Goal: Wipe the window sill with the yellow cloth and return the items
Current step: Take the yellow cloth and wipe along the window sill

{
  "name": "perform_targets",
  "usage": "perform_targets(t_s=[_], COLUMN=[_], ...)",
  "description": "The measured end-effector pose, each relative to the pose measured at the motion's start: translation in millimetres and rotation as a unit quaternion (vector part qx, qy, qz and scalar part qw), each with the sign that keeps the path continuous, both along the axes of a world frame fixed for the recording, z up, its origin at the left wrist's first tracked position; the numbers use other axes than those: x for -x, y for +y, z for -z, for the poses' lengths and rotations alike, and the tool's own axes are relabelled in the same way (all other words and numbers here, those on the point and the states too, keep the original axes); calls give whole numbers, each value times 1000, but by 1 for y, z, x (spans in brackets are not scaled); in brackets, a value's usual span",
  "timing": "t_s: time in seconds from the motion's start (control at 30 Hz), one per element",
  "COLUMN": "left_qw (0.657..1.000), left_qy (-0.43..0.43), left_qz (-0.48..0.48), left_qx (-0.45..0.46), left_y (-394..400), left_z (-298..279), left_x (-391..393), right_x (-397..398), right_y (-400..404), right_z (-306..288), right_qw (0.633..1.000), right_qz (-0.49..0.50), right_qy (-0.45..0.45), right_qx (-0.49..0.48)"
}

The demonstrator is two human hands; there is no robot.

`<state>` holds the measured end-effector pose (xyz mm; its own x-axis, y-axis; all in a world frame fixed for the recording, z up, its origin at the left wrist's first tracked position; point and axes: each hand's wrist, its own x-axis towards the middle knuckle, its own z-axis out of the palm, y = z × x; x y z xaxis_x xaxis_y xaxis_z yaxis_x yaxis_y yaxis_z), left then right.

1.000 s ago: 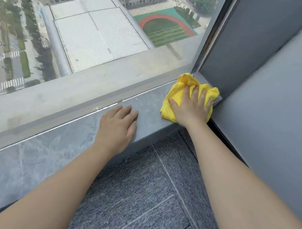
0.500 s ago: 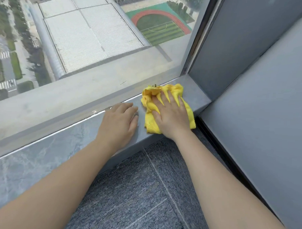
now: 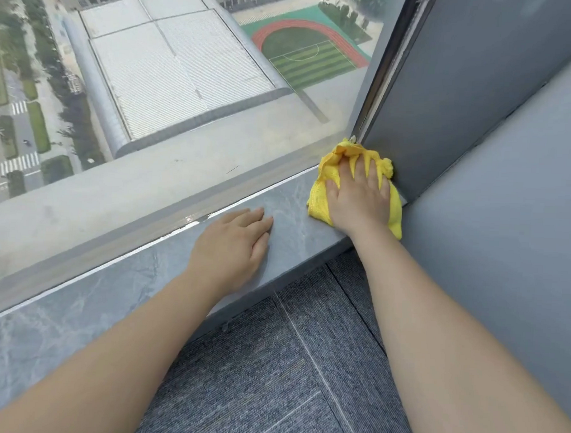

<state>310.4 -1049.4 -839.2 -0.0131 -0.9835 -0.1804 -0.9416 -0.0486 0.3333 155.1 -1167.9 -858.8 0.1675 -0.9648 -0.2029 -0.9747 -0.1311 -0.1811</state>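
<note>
A large window pane (image 3: 184, 115) fills the upper left and looks steeply down on a pale ribbed roof (image 3: 172, 73), a green sports field ringed by a red running track (image 3: 303, 51), and streets with zebra crossings (image 3: 12, 166). A grey window frame (image 3: 379, 80) stands at the pane's right edge, meeting a flat grey wall (image 3: 504, 224). Below lies grey ribbed carpet tile flooring (image 3: 272, 378). Soft, even daylight comes through the glass.

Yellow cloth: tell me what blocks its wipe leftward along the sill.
The left hand lies flat on the window sill just left of the yellow cloth, which the right hand presses into the corner. Beyond the left hand, nothing visible stands on the sill.
</note>
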Motion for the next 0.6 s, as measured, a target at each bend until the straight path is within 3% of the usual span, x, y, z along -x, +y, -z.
perform_targets(t_s=[0.17,0.33,0.6], left_qw=[998,994,986], left_qy=[40,83,105], left_qz=[15,-76,-126], left_qx=[-47,-3,7], left_y=[6,36,66], left_z=[-3,-7,-11], left_x=[-4,-17,-15], right_x=[-5,-18,-37], right_y=[-1,28,85], right_z=[0,-3,-6], right_qw=[1000,995,984], right_qz=[-8,-95,-175], right_qy=[4,7,-10], right_qx=[5,4,-13])
